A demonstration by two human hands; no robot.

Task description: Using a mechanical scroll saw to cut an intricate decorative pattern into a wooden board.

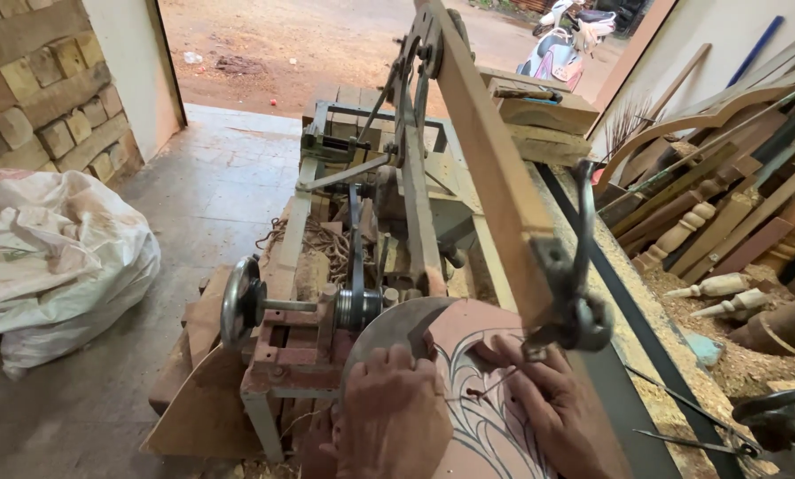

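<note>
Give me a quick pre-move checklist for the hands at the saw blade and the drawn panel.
1. Left hand flat on the panel: ok.
2. Right hand fingers pinch near the blade: not ok, very close.
3. Blade meets a drawn line: cannot tell.
4. Wooden saw arm clear of both hands: ok.
5. Belt on pulley: ok.
</note>
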